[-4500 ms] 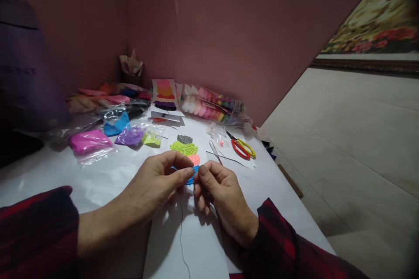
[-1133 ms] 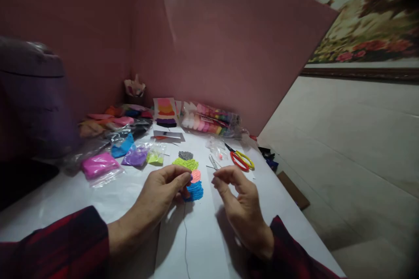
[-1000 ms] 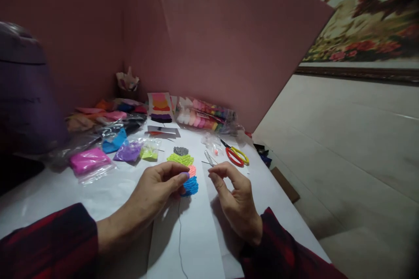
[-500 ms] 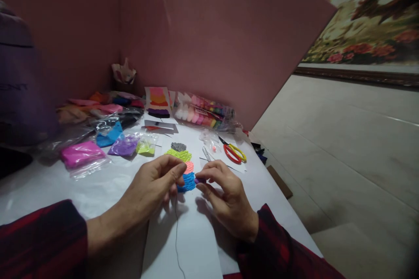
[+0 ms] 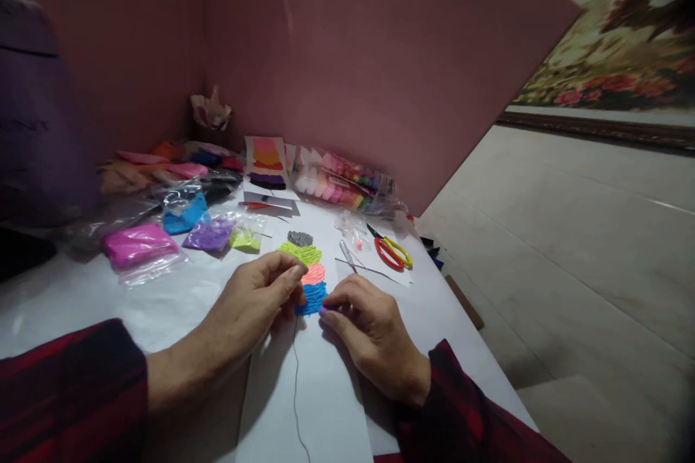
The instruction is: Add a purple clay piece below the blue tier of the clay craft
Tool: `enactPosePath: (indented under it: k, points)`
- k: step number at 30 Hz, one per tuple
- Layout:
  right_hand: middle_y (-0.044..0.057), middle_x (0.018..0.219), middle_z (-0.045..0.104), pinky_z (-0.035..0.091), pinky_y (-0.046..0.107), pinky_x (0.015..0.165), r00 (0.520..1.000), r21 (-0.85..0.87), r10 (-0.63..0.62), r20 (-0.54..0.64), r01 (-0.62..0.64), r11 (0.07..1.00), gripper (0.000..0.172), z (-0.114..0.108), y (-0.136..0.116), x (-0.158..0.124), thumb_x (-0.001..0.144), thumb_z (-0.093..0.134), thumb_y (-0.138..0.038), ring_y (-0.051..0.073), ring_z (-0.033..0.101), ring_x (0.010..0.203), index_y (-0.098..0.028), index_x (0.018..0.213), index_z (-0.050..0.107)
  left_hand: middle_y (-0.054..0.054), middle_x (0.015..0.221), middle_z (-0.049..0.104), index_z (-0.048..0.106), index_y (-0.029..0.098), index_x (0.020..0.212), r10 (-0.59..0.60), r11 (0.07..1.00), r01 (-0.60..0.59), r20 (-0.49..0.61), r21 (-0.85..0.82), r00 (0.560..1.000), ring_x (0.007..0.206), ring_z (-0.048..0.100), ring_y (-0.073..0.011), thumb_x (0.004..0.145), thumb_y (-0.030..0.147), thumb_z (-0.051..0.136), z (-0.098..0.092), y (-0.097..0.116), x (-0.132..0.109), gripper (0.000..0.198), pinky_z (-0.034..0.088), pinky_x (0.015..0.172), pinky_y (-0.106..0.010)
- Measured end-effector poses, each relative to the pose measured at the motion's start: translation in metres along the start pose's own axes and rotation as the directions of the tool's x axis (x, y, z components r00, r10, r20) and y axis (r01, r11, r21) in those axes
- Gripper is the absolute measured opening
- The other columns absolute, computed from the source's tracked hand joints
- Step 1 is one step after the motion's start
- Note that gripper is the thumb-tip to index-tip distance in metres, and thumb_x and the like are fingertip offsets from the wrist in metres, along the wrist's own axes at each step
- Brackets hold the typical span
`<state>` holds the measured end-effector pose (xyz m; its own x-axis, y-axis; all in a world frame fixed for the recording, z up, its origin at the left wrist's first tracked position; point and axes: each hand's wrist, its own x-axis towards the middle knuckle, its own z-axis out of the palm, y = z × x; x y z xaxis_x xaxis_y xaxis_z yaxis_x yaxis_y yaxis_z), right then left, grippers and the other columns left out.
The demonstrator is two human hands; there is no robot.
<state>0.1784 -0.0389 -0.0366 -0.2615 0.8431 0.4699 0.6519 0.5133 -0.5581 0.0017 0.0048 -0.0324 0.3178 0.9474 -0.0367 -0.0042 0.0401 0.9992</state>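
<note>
White paper (image 5: 326, 405) bears textured clay bands, grey at the top, then yellow-green, coral and blue (image 5: 313, 299). My right hand (image 5: 377, 333) pinches a small piece of purple clay (image 5: 323, 311) at the blue band's right edge. On the left side of the bands, my left hand (image 5: 258, 296) has its thumb and index finger pressed together; what they hold, if anything, is too small to tell. A thin dark thread (image 5: 296, 383) runs down the paper from below the left fingertips.
Red and yellow scissors (image 5: 392, 253) and a silver pen-like tool (image 5: 346, 255) lie right of the bands. Pink (image 5: 140, 246), blue and purple (image 5: 209, 233) clay packets are at left. Behind stand a colored card (image 5: 266, 161) and a bagged clay set (image 5: 344, 181).
The view has shifted slightly. The purple piece has moved a little down and left with my right fingers, and less of it shows. My left hand keeps its pinched shape.
</note>
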Motion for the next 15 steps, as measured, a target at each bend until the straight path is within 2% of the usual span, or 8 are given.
enactPosePath:
  k: [3,7,10,12,15]
  points:
    - [0.003,0.079,0.058,0.045,0.028,0.061,0.998,0.053,0.018,-0.058,-0.015,0.998,0.007,0.0005,0.0001,-0.0005,0.083,0.06,-0.011,0.015,0.054,0.07,-0.015,0.086,0.065,0.003,0.06,0.059,0.057,0.018,0.081,0.007,1.0,-0.007,0.0,-0.002,1.0,0.045,0.048,-0.0091,0.083,0.039,0.054,-0.0005,-0.0003,0.0002,0.021,0.036,0.041,-0.019]
    - [0.003,0.078,0.059,0.044,0.03,0.064,1.0,0.061,0.009,-0.026,-0.007,0.998,0.008,0.001,-0.0012,-0.0015,0.081,0.061,-0.011,0.015,0.053,0.07,-0.015,0.085,0.067,0.002,0.059,0.06,0.057,0.018,0.08,0.017,1.0,-0.017,-0.003,-0.001,1.0,0.045,0.048,-0.0094,0.082,0.037,0.054,-0.0008,-0.0017,0.001,0.02,0.037,0.042,-0.02]
    - [0.003,0.078,0.06,0.044,0.029,0.064,0.988,0.174,0.085,-0.129,-0.061,0.983,0.005,0.0008,-0.0022,-0.0001,0.083,0.061,-0.017,0.014,0.054,0.07,-0.016,0.083,0.067,0.003,0.06,0.059,0.058,0.018,0.083,0.029,1.0,-0.029,0.007,0.0,1.0,0.045,0.047,-0.0097,0.082,0.037,0.054,-0.0004,-0.0027,0.0,0.019,0.035,0.04,-0.021]
    - [0.002,0.076,0.061,0.044,0.027,0.06,0.967,0.334,0.216,-0.134,-0.162,0.929,0.007,0.0012,-0.0029,0.0016,0.084,0.063,-0.023,0.013,0.054,0.066,-0.017,0.084,0.065,0.003,0.06,0.058,0.06,0.018,0.087,0.048,0.999,-0.048,0.031,0.001,0.998,0.046,0.047,-0.0098,0.08,0.034,0.056,0.0005,-0.0031,-0.0018,0.018,0.034,0.041,-0.02]
    - [-0.002,0.068,0.059,0.04,0.023,0.049,0.93,0.58,0.367,-0.025,-0.286,0.763,0.015,0.0038,-0.0051,0.0036,0.081,0.066,-0.031,0.009,0.049,0.053,-0.017,0.083,0.062,0.003,0.064,0.059,0.064,0.018,0.089,0.097,0.995,-0.097,0.126,-0.006,0.987,0.055,0.051,-0.0107,0.075,0.026,0.062,0.0024,-0.0035,-0.0047,0.016,0.038,0.048,-0.021]
